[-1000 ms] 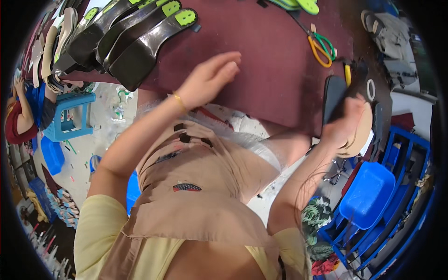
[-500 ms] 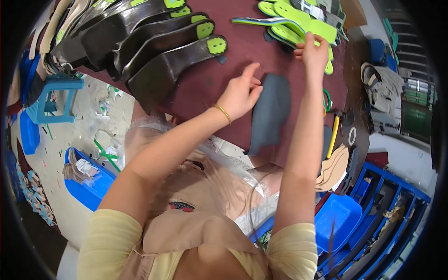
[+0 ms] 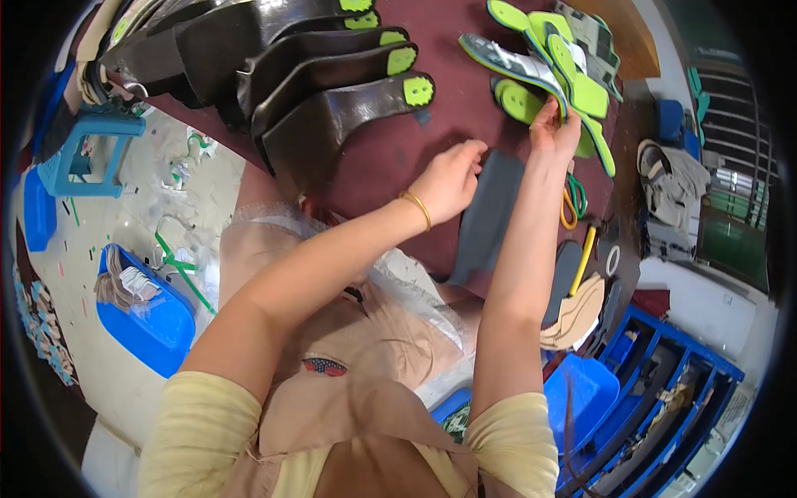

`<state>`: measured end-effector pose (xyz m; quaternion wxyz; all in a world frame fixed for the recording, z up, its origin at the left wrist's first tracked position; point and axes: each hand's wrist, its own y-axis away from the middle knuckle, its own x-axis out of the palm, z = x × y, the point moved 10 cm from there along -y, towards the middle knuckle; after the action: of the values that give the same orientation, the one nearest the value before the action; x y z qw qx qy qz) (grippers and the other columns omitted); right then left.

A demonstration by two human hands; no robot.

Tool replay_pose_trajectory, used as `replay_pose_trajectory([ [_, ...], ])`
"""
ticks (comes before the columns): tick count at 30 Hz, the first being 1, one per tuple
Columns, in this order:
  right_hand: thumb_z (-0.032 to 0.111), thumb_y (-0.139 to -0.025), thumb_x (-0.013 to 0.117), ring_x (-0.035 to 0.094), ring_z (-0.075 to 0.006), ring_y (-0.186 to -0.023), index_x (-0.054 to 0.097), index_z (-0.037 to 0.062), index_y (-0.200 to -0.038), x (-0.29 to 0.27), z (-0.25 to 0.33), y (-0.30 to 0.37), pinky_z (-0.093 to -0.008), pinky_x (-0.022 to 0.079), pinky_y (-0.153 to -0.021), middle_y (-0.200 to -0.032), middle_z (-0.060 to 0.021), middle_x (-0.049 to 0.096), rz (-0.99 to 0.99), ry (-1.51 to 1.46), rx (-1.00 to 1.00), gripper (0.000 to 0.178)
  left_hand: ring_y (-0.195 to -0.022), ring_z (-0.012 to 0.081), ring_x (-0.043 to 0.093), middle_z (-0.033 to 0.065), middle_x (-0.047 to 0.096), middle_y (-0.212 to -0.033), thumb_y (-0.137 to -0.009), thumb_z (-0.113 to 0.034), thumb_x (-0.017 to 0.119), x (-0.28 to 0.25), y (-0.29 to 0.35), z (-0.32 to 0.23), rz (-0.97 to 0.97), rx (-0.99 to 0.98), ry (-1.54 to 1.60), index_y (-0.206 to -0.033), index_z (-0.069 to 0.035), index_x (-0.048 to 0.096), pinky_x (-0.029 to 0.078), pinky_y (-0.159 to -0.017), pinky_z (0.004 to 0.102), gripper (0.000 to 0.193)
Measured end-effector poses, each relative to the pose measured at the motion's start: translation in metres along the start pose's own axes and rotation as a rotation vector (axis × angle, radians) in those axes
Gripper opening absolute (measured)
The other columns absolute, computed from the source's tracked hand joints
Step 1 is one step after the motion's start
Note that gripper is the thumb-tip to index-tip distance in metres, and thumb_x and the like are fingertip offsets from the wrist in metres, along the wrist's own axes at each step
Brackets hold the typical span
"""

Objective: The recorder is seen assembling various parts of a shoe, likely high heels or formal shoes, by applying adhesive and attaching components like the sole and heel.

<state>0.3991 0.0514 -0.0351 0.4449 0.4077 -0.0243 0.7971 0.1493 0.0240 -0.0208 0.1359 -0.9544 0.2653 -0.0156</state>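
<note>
On the maroon tabletop (image 3: 390, 149) we see a dark grey sheet (image 3: 491, 217), long and slightly curved, lying between the person's two arms. Beyond its far end, the right hand (image 3: 554, 137) grasps a lime-edged insole (image 3: 513, 65) by the end nearest the person; the insole extends from the fingertips away and leftward, grey-and-white face upward, over part of a loose pile of lime-green insoles (image 3: 591, 95). At the sheet's far left edge we find the left hand (image 3: 452, 178), fingers curled; we cannot tell whether they pinch the sheet or merely rest against it. Left of the sheet stand dark, glossy wedge-heeled shoe parts (image 3: 332, 120) with lime-green ends. Right of it we note scissors (image 3: 569, 222), a yellow-handled tool (image 3: 584, 261) and tan insole pieces (image 3: 577, 314).
</note>
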Motion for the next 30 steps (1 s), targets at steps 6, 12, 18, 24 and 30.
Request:
replay_pose_trajectory([
  [6, 0.000, -0.079, 0.057, 0.061, -0.0236, -0.049, 0.045, -0.0003, -0.092, 0.075, 0.078, 0.032, -0.0283, 0.050, -0.039, -0.072, -0.0142, 0.058, 0.073, 0.684, -0.531, 0.017, -0.082, 0.0263, 0.065, 0.0183, 0.059, -0.095, -0.083, 0.004, 0.047, -0.003, 0.001, 0.000, -0.011, 0.026, -0.017, -0.108, 0.003, 0.049, 0.054, -0.068, 0.0330, 0.024],
  [12, 0.003, -0.077, 0.060, 0.062, -0.0201, -0.054, 0.051, -0.0003, -0.089, 0.079, 0.158, -0.012, -0.0257, 0.050, -0.044, -0.069, -0.0113, 0.059, 0.020, 1.015, -0.367, 0.014, -0.081, 0.0254, 0.065, 0.0174, 0.059, -0.095, -0.082, 0.005, 0.047, 0.005, 0.003, -0.001, 0.031, 0.001, 0.007, -0.105, 0.003, 0.051, 0.054, -0.067, 0.0324, 0.023],
  [18, 0.011, -0.081, 0.059, 0.046, -0.0107, -0.041, 0.058, 0.0049, -0.085, -0.002, 0.198, -0.020, -0.0219, 0.037, -0.037, -0.062, -0.0025, 0.053, 0.058, 1.103, -0.251, 0.007, -0.080, 0.0224, 0.064, 0.0153, 0.059, -0.095, -0.084, 0.005, 0.047, 0.005, 0.011, 0.004, 0.018, 0.007, -0.014, -0.104, 0.002, 0.052, 0.054, -0.066, 0.0304, 0.021],
  [24, 0.016, -0.085, 0.060, 0.052, -0.0066, -0.064, 0.062, 0.0064, -0.090, -0.026, 0.227, 0.001, -0.0195, 0.042, -0.058, -0.075, 0.0028, 0.058, 0.157, 1.271, -0.350, 0.011, -0.079, 0.0206, 0.064, 0.0135, 0.059, -0.094, -0.085, 0.004, 0.048, 0.008, 0.005, 0.005, 0.032, -0.024, 0.011, -0.104, 0.003, 0.053, 0.054, -0.066, 0.0279, 0.020],
  [30, 0.007, -0.081, 0.069, 0.048, -0.0234, -0.113, 0.013, 0.0122, -0.141, -0.049, 0.145, 0.068, -0.0357, 0.042, -0.093, -0.129, -0.0137, 0.042, 0.153, 0.680, -0.489, 0.082, -0.083, 0.0257, 0.063, 0.0153, 0.060, -0.093, -0.084, -0.003, 0.053, 0.003, 0.001, -0.004, -0.001, 0.053, -0.132, -0.103, 0.000, 0.055, 0.051, -0.073, 0.0345, 0.019],
])
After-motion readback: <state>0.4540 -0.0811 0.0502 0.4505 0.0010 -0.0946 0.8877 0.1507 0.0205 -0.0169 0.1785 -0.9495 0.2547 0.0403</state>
